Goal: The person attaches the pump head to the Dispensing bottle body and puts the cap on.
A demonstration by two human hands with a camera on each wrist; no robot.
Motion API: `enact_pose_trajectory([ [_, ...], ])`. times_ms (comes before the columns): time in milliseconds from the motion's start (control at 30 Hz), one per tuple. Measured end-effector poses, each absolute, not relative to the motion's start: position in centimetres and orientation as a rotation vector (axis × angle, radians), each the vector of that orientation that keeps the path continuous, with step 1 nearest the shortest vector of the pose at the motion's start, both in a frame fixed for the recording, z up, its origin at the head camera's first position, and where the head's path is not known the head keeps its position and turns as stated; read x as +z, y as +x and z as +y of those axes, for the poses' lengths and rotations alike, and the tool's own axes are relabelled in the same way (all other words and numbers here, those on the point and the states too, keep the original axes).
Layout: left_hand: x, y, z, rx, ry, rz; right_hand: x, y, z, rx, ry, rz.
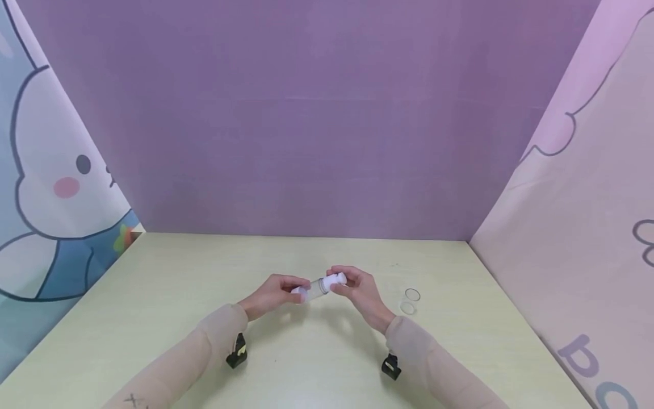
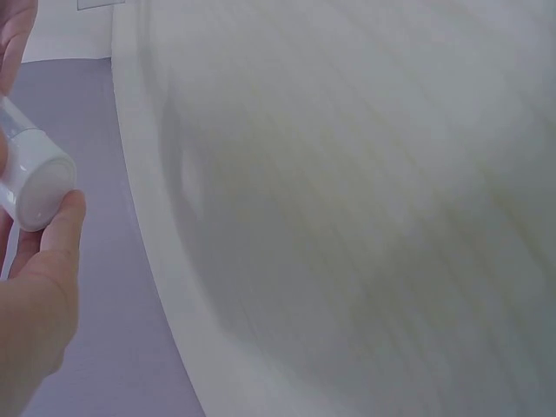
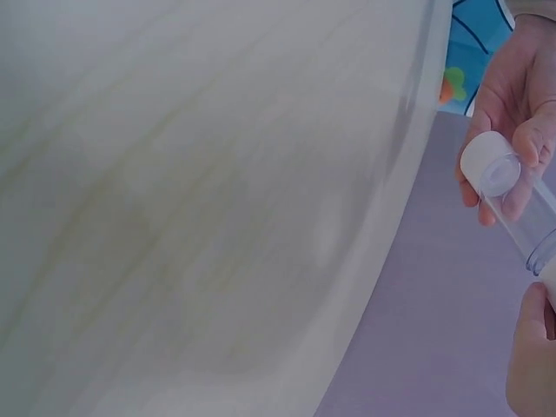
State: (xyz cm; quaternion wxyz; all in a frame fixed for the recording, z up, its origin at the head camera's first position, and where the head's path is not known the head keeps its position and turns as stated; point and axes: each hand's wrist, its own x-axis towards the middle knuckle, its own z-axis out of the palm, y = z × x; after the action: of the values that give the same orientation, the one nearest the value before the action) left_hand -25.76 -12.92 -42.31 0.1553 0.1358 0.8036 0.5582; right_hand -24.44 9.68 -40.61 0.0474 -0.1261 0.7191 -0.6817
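A clear cylindrical bottle [image 1: 316, 289] with a white part at each end is held up over the table, tilted, between both hands. My left hand [image 1: 273, 293] grips its white base [image 2: 48, 189] with thumb and fingers. At the other end, my right hand [image 1: 361, 294] holds the white top [image 1: 334, 280], thumb on the near side and fingers behind. The right wrist view shows the see-through wall [image 3: 521, 217] of the bottle between the two hands. Most of the white top is out of that view.
Right of my right hand, a clear round-rimmed piece [image 1: 413, 295] lies on the pale wooden table [image 1: 194, 267]. A purple panel [image 1: 317, 142] rises along the far edge. Printed cartoon panels [image 1: 66, 142] stand on both sides. A small black device hangs at each wrist.
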Motion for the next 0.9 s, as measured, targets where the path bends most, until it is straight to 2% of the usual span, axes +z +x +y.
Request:
enact_pose_trajectory([
  [900,-41.98,-25.85,-12.69,1.576,0.368,2.345,-40.58,-24.42,9.64,-2.064,-0.266,2.285],
])
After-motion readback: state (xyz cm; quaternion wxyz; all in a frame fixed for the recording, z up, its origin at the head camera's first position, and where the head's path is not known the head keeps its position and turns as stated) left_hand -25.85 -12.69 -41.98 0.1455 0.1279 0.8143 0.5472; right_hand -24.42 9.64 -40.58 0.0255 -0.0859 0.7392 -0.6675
